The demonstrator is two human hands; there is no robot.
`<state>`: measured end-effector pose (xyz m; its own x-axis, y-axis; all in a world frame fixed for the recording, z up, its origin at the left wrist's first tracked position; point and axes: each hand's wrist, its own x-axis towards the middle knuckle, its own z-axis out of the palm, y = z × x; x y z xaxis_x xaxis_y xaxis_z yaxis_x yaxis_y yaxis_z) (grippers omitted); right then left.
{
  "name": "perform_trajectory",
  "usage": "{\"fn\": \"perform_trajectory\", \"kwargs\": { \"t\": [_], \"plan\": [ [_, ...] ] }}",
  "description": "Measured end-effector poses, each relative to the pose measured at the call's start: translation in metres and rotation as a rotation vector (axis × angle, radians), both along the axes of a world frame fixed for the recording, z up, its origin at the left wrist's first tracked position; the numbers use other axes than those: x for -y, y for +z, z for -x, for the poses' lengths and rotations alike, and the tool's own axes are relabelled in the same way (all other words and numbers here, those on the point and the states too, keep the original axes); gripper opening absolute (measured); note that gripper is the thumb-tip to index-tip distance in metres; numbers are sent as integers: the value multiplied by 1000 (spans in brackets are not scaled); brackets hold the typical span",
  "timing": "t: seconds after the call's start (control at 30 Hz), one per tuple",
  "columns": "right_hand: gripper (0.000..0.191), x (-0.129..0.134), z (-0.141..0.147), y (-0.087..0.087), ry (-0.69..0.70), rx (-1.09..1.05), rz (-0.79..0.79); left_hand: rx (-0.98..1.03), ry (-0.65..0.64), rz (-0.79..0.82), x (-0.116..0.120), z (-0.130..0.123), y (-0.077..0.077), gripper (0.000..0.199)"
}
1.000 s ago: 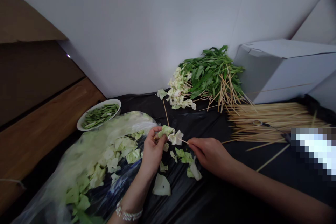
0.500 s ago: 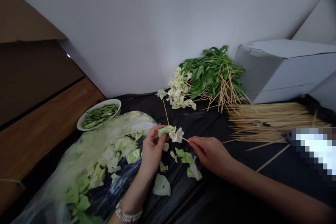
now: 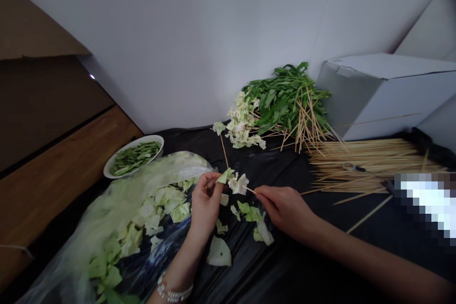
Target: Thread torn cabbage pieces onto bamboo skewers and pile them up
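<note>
My left hand (image 3: pixel 205 199) pinches a green cabbage piece (image 3: pixel 225 176) between thumb and fingers. Right beside that piece, pale cabbage pieces (image 3: pixel 238 184) sit on the end of a thin wooden skewer (image 3: pixel 251 191). The skewer's other end is gripped in the closed fingers of my right hand (image 3: pixel 281 206). Below the hands, loose cabbage pieces (image 3: pixel 219 251) lie on the black plastic sheet (image 3: pixel 285 266). Just behind them rests another skewer (image 3: pixel 224 151) with a cabbage piece at its far end.
An open clear bag (image 3: pixel 89 213) of cabbage lies at left, near a white bowl (image 3: pixel 107 169) of green pods. Against the wall are skewered cabbage (image 3: pixel 242 121) and leafy greens (image 3: pixel 281 97). Bare skewers (image 3: pixel 370 164) and a white box (image 3: pixel 409 97) are at right.
The green cabbage piece in my left hand has tilted more upright and my left fingers have shifted slightly. My right hand has barely moved.
</note>
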<state>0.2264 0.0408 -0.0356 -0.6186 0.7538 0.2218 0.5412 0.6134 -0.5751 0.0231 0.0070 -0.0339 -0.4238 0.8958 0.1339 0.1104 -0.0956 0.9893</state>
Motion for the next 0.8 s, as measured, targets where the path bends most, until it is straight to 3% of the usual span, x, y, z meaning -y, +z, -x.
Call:
{"fn": "perform_trajectory", "kwargs": {
  "t": [0.2,0.4,0.6,0.7,0.8],
  "plan": [
    [29,1,0,1,-6,-7,35,-109,14,-5,3,-3,-1,13],
    [28,0,0,0,-9,-15,34,-184,-53,18,6,-7,-1,11],
    [27,-8,-4,1,-60,-117,-18,-114,-95,-7,2,-4,-10,52],
    [26,-14,-8,3,-96,-184,-47,-258,-182,59,2,-1,-14,34],
    [25,-17,-10,5,-110,-204,-67,-542,-327,108,4,-1,-11,12]
  ]
}}
